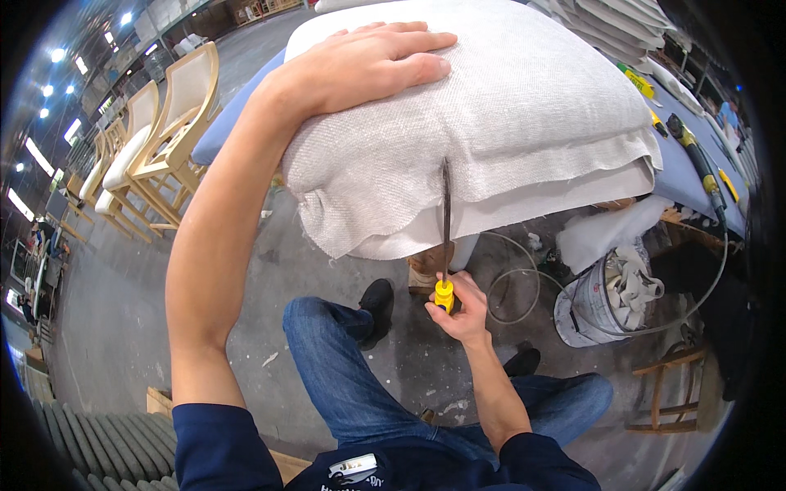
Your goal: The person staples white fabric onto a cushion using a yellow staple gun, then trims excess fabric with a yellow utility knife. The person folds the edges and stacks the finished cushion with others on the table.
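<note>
Woven cushion [524, 106] under my flat, spread left hand [368, 61]; right hand [458, 307] pinches a yellow-handled tool [444, 245] (bucket of scraps [602, 303] beside).

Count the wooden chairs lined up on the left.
3 show plainly: nearest chair, second chair, third chair behind it. More may continue beyond, too small to tell.

Around us: workshop surroundings

We see a row of wooden chairs [168, 123] at left, a bucket [591, 304] stuffed with fabric scraps at right, a clear hose [514, 282] looping over the concrete floor [115, 327].
</note>
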### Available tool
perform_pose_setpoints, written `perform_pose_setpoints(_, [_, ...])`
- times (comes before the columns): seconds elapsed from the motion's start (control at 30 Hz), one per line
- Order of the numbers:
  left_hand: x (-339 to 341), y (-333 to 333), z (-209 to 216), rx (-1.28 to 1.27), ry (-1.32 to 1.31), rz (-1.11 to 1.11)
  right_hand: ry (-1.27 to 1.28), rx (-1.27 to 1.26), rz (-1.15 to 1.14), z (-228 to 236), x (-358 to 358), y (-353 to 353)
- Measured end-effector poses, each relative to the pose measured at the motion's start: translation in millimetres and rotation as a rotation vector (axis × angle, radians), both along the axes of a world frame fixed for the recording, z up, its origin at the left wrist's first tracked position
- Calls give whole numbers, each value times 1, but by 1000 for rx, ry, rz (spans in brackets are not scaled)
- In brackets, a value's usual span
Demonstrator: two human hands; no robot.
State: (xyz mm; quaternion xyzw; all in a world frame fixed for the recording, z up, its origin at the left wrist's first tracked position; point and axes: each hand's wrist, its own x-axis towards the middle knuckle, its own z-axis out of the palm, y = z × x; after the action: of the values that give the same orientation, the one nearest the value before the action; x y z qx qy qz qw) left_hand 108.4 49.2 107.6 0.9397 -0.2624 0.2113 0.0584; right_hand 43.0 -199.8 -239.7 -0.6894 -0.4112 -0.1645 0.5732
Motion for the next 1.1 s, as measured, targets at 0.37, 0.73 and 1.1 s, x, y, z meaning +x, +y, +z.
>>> perform_pose_setpoints(0.37, [2,1,-1,-23,3,-4,979,72,1157,27,-4,14])
perform_pose_setpoints(0.73, [0,-3,-1,-2,-10,26,432,46,-209,3,7,33])
perform_pose_setpoints(1.1, [-9,-4,1,-11,5,95,21,109,-651,6,22,25])
